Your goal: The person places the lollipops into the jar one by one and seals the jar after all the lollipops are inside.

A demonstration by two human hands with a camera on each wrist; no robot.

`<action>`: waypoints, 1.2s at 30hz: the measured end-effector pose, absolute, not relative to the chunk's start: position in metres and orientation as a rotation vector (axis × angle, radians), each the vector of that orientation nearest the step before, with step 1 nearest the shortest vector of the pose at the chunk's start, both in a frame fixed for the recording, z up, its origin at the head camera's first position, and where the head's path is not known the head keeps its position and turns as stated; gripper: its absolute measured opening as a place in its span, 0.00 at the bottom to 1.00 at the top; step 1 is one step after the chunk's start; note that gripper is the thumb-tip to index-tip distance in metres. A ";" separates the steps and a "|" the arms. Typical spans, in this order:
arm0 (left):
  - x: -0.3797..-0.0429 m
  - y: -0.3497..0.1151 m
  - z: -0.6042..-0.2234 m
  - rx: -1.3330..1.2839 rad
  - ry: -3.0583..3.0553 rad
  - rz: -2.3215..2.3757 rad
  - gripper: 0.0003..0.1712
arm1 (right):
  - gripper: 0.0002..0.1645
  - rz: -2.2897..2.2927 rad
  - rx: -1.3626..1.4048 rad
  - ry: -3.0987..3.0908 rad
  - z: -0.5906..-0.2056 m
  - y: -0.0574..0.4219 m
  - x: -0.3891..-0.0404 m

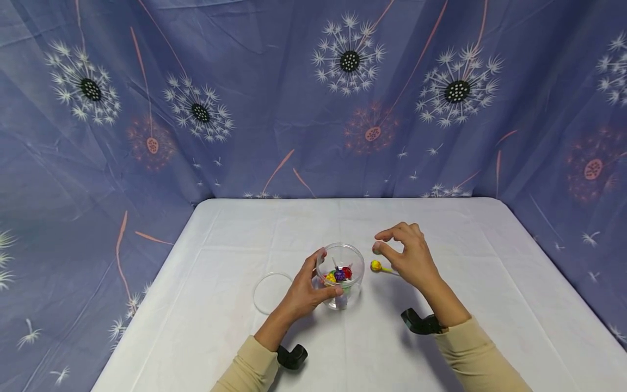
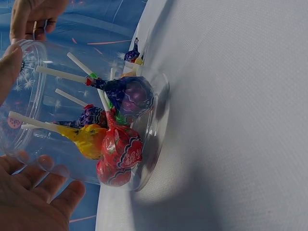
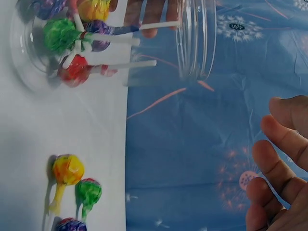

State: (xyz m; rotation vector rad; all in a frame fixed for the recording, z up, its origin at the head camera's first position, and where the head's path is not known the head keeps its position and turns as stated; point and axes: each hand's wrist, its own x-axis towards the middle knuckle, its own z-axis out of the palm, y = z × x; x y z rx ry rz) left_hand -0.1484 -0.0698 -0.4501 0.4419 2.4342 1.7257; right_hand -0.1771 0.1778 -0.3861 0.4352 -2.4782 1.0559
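My left hand point(image 1: 306, 291) holds a clear plastic jar point(image 1: 360, 286), thumb on the near side and fingers round the far side. Inside, several wrapped lollipops point(image 2: 122, 147) in red, yellow, purple and green lie with their white sticks pointing toward the open mouth. My right hand point(image 1: 411, 256) is raised to the right of the jar, fingers bent and apart, with nothing visible between them. Below it on the table lie a yellow lollipop point(image 3: 68, 169), a green lollipop point(image 3: 89, 192) and a purple lollipop point(image 3: 71, 225), the last partly cut off by the frame.
A clear round lid point(image 1: 268, 274) lies flat to the left of the jar, close to my left wrist. The white-covered table point(image 1: 220, 250) reaches back to a blue curtain point(image 1: 274, 109) with a dandelion print. Black wrist mounts point(image 1: 292, 357) sit under both forearms.
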 end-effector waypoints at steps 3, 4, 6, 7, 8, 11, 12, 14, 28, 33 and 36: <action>-0.149 -0.070 -0.450 0.445 2.438 1.722 0.53 | 0.06 1.071 0.389 -2.508 -0.390 0.184 -0.177; -0.148 -0.070 -0.450 0.444 2.438 1.722 0.53 | 0.06 1.069 0.376 -2.515 -0.392 0.185 -0.176; -0.148 -0.070 -0.449 0.440 2.437 1.720 0.53 | 0.06 1.047 0.354 -2.520 -0.395 0.190 -0.176; -0.148 -0.070 -0.449 0.439 2.436 1.720 0.53 | 0.06 1.037 0.345 -2.518 -0.397 0.192 -0.176; -0.148 -0.070 -0.449 0.437 2.436 1.719 0.53 | 0.07 1.023 0.336 -2.515 -0.399 0.194 -0.175; -0.149 -0.070 -0.448 0.436 2.435 1.719 0.53 | 0.07 0.996 0.313 -2.511 -0.406 0.201 -0.176; -0.149 -0.070 -0.448 0.436 2.434 1.719 0.53 | 0.08 0.993 0.305 -2.516 -0.408 0.203 -0.175; -0.149 -0.069 -0.448 0.435 2.434 1.717 0.53 | 0.08 0.990 0.289 -2.531 -0.413 0.207 -0.175; -0.149 -0.070 -0.450 0.429 2.430 1.721 0.54 | 0.07 0.951 0.233 -2.625 -0.448 0.231 -0.179; -0.148 -0.070 -0.449 0.424 2.432 1.718 0.54 | 0.09 0.935 0.159 -2.673 -0.456 0.242 -0.182; -0.148 -0.070 -0.449 0.425 2.428 1.722 0.54 | 0.10 0.926 0.124 -2.693 -0.459 0.249 -0.184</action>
